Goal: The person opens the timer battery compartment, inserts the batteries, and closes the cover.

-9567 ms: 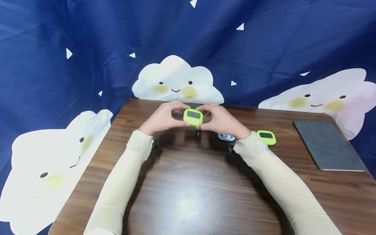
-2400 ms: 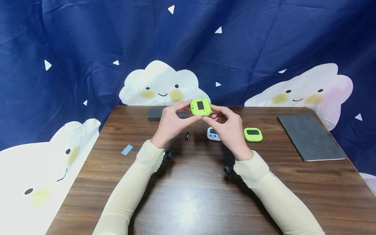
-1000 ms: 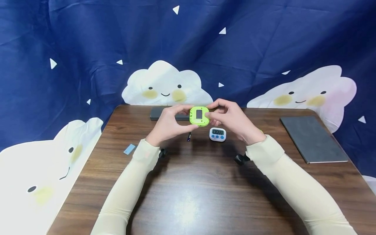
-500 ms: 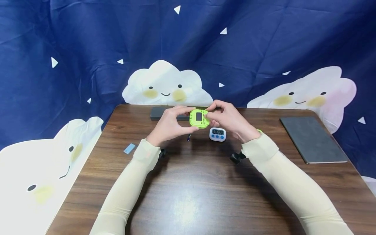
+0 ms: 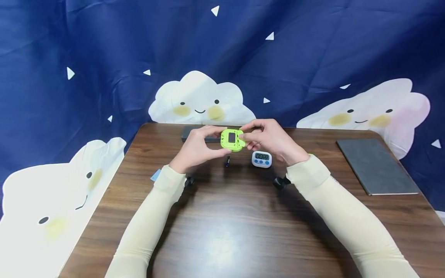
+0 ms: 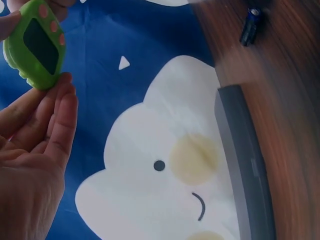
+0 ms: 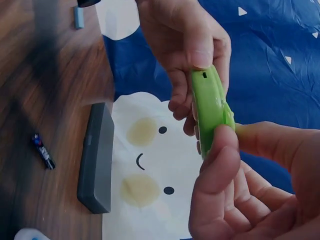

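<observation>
Both hands hold a lime-green digital timer [image 5: 232, 147] above the far part of the table, its back with a dark rectangle turned to the head camera. My left hand [image 5: 198, 148] grips its left side, thumb below and fingers above. My right hand [image 5: 269, 139] pinches the right side, thumb on the back near the edge. In the left wrist view the timer's front [image 6: 42, 47] shows a dark, blank screen and pink buttons. The right wrist view shows its green edge [image 7: 206, 107] between both hands. Below lies a small dark battery [image 5: 227, 161].
A white timer with blue buttons [image 5: 262, 159] stands under my right hand. A second green timer [image 5: 311, 155] is mostly hidden behind the right wrist. A dark grey case [image 5: 189, 133] lies at the back, a light-blue piece [image 5: 155, 175] at left, a dark notebook [image 5: 377, 166] at right.
The timer faced the head camera with its screen 9.6 s ago; now its back does. Since 2.4 s ago the right thumb has moved from the lower edge onto the back, and the timer has come lower.
</observation>
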Motion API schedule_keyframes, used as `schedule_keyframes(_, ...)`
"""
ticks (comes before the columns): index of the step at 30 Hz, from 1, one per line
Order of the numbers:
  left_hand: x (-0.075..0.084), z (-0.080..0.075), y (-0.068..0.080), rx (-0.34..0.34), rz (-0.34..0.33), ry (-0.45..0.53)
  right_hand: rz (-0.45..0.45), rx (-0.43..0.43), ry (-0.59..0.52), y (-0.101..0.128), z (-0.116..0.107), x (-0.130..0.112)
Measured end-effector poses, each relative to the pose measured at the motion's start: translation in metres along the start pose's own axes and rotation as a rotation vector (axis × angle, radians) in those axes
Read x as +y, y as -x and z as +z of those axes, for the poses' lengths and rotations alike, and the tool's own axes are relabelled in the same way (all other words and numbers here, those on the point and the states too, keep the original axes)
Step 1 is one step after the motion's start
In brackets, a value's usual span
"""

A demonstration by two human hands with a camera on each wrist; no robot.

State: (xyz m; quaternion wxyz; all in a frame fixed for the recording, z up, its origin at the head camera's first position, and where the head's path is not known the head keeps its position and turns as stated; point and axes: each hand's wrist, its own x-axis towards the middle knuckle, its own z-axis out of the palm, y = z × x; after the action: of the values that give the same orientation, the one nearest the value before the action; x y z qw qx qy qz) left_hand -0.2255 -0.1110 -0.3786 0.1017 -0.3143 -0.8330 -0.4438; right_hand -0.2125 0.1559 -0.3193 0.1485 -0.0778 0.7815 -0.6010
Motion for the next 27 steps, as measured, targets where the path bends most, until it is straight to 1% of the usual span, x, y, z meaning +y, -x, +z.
schedule_keyframes(5, -0.006, -0.004, -0.002, 0.016, 0.000, -0.006, -0.030, 0.036, -0.103, 0.002, 0.001, 0.000)
schedule_keyframes(8, -0.010, -0.007, -0.003, 0.030, -0.010, -0.035, -0.042, 0.061, -0.136, 0.008, 0.003, 0.004)
schedule_keyframes(11, -0.013, -0.010, -0.002, 0.046, -0.023, -0.051, -0.031, 0.046, -0.146, 0.015, 0.009, 0.019)
schedule_keyframes(14, -0.014, -0.013, -0.002, 0.060, -0.025, -0.050, 0.016, -0.015, -0.136, 0.020, 0.018, 0.044)
schedule_keyframes(16, -0.014, -0.015, -0.002, 0.068, -0.023, -0.049, 0.066, -0.067, -0.100, 0.021, 0.026, 0.065)
schedule_keyframes(18, -0.014, -0.016, -0.001, 0.075, -0.018, -0.047, 0.118, -0.110, -0.029, 0.019, 0.034, 0.083)
schedule_keyframes(21, -0.015, -0.017, 0.000, 0.084, -0.014, -0.044, 0.177, -0.136, 0.077, 0.015, 0.044, 0.104)
schedule_keyframes(23, -0.015, -0.018, 0.000, 0.085, -0.013, -0.042, 0.202, -0.128, 0.131, 0.013, 0.048, 0.110)
schedule_keyframes(27, -0.014, -0.020, 0.001, 0.081, -0.020, -0.037, 0.186, -0.106, 0.247, 0.009, 0.055, 0.112)
